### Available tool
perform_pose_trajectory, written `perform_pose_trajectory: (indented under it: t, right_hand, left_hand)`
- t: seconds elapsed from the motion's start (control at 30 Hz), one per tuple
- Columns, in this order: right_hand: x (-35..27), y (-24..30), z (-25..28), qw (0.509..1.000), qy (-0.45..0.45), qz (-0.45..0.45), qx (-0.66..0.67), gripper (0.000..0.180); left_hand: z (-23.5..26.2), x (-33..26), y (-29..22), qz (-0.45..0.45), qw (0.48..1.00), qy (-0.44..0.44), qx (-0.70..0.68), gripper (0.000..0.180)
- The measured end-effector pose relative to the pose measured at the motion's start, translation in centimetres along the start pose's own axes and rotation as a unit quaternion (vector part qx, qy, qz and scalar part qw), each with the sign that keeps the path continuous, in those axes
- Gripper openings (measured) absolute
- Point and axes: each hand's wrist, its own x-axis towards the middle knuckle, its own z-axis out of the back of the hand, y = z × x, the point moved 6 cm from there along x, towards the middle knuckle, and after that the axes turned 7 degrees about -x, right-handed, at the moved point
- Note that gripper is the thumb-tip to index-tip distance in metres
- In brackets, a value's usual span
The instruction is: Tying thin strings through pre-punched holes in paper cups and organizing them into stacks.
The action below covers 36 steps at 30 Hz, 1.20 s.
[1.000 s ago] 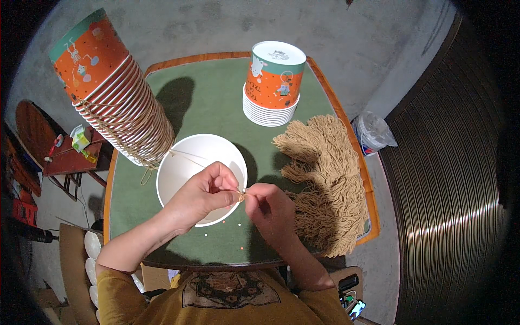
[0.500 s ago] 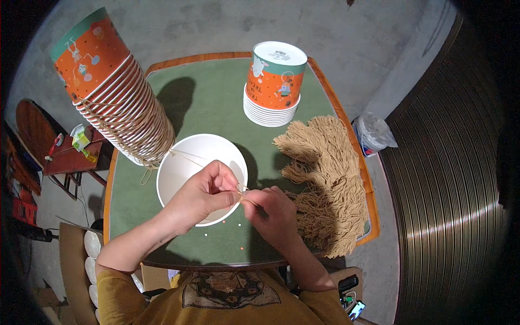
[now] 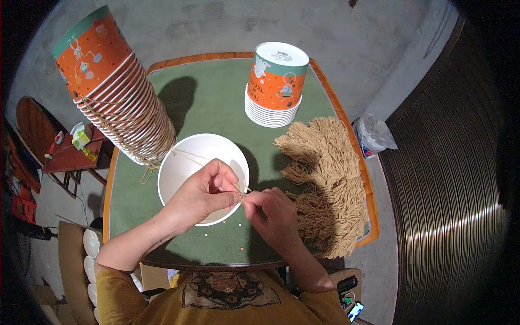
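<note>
- Since the earlier frame, right hand (image 3: 273, 212) is edging inward, meeting left hand (image 3: 201, 192) over the near-right rim of the bucket (image 3: 176, 180).
- Both hands' fingers are pinching string (image 3: 190, 158) stretching across the bucket; knotting seems underway, next needing a firm tug.
- Tan yarn (image 3: 330, 189) is lying right of the bucket.

2 hands (image 3: 197, 192) (image 3: 272, 210), 1 open paper bucket (image 3: 181, 176), 2 upside-down paper bucket stacks (image 3: 127, 105) (image 3: 275, 89), 1 tan cord bundle (image 3: 333, 192), 2 white bits (image 3: 240, 225) (image 3: 206, 235), 2 orange bits (image 3: 242, 248) (image 3: 224, 222), 1 green-topped desk (image 3: 216, 92).
</note>
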Motion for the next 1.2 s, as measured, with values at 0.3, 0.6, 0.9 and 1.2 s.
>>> perform_pose_trajectory:
  t: [0.3,0.6,0.9,1.2]
  right_hand:
    - [-0.6,-0.4,-0.6,0.998,-0.025,-0.052,0.019,0.018]
    - [-0.6,-0.1,-0.5,0.997,-0.045,-0.059,0.026,0.017]
    - [-1.3,-0.5,-0.8,0.992,-0.034,-0.109,0.048,0.013]
    - [-3.2,-1.0,-1.7,0.964,0.016,-0.230,0.130,0.012]
  left_hand:
    - [-0.5,-0.3,0.0,-0.047,0.997,0.015,0.053,0.020]
    - [-0.9,-0.6,-0.5,-0.075,0.979,0.010,0.187,0.021]
    - [-1.4,-1.2,-1.2,-0.089,0.954,-0.012,0.286,0.017]
    - [-1.8,-1.3,-1.9,-0.215,0.894,-0.012,0.392,0.007]
